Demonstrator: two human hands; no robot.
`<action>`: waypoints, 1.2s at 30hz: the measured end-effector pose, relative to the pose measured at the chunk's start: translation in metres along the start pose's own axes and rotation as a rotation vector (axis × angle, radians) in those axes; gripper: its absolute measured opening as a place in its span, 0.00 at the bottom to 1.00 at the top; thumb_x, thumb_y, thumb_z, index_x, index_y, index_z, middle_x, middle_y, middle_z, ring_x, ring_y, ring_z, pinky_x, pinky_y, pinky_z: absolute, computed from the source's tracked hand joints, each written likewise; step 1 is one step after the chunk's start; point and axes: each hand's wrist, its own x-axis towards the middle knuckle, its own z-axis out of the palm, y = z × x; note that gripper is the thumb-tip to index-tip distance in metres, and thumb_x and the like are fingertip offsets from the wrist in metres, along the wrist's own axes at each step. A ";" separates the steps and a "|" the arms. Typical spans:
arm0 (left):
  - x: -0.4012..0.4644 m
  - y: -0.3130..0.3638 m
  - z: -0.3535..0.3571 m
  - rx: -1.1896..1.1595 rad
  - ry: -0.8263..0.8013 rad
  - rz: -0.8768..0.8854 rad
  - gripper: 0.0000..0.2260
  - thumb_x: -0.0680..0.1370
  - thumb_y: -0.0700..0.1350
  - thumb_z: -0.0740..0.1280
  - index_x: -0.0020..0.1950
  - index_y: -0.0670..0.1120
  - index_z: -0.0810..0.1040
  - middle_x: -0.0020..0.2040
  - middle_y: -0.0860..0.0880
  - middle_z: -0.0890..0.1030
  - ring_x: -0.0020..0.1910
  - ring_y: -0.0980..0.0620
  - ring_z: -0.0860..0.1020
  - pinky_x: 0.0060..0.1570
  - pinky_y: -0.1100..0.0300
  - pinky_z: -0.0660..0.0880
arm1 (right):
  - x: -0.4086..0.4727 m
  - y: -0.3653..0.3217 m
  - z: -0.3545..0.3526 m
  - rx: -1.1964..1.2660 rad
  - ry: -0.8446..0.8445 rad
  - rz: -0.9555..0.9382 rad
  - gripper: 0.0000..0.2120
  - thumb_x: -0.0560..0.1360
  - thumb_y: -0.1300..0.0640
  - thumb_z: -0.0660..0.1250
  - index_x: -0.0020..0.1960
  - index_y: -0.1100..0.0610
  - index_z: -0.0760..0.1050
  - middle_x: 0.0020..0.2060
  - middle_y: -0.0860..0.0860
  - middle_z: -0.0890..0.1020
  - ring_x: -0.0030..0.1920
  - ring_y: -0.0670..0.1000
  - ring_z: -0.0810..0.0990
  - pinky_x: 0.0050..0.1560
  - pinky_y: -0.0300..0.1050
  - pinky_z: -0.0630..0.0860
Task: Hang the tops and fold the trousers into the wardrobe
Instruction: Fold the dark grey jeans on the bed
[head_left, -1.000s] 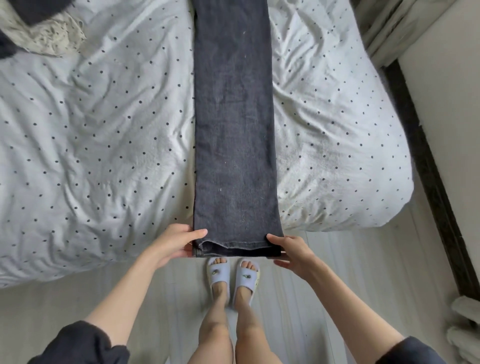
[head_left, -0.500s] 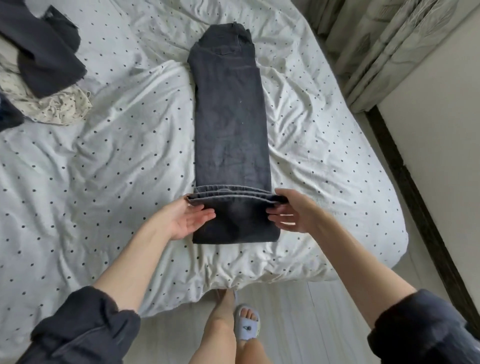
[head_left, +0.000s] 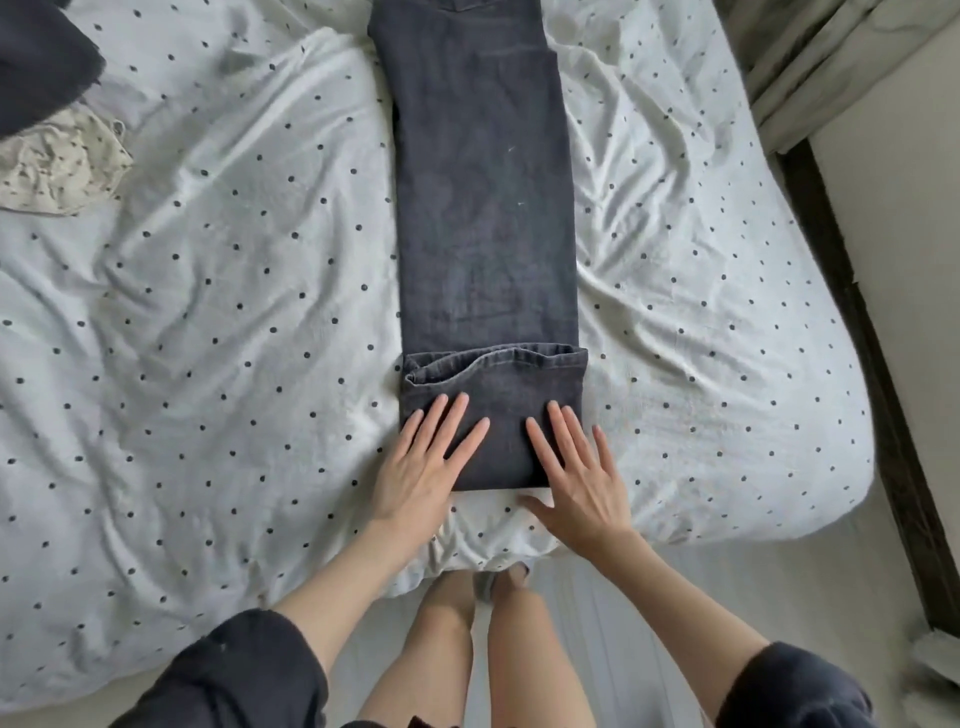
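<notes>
1. Left hand (head_left: 423, 462) and right hand (head_left: 576, 475) lie flat, fingers straight and spread, pressing the folded hem end of the jeans (head_left: 483, 208); neither grips anything.
2. Just beyond the fingertips the hem (head_left: 493, 361) sits lifted on its left half; the fold may spring open when the pressure goes, since denim is stiff.
3. Past that, the jeans run straight up the bed (head_left: 208, 312); rolling onward unevenly could skew them.
4. Far left of the hands, more clothes (head_left: 57, 161) wait.
</notes>
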 end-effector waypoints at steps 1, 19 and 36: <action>0.000 0.000 0.000 0.009 0.010 -0.006 0.41 0.77 0.38 0.59 0.70 0.51 0.25 0.72 0.44 0.26 0.73 0.43 0.30 0.69 0.51 0.29 | 0.002 0.002 0.000 -0.041 -0.014 0.005 0.46 0.60 0.42 0.78 0.72 0.56 0.65 0.71 0.59 0.67 0.70 0.58 0.67 0.67 0.60 0.65; -0.038 0.019 -0.109 -0.105 -0.357 0.050 0.34 0.76 0.31 0.55 0.78 0.47 0.43 0.78 0.44 0.42 0.77 0.45 0.43 0.74 0.52 0.44 | -0.028 0.009 -0.106 -0.078 -0.279 -0.261 0.26 0.81 0.60 0.51 0.77 0.58 0.48 0.76 0.57 0.53 0.76 0.54 0.55 0.74 0.45 0.52; 0.011 -0.020 -0.218 -0.220 -0.069 -0.134 0.11 0.76 0.40 0.62 0.56 0.51 0.76 0.55 0.46 0.79 0.55 0.44 0.76 0.46 0.55 0.68 | 0.038 0.029 -0.216 0.227 -0.289 -0.085 0.11 0.78 0.58 0.59 0.56 0.60 0.76 0.48 0.56 0.81 0.50 0.59 0.77 0.48 0.51 0.74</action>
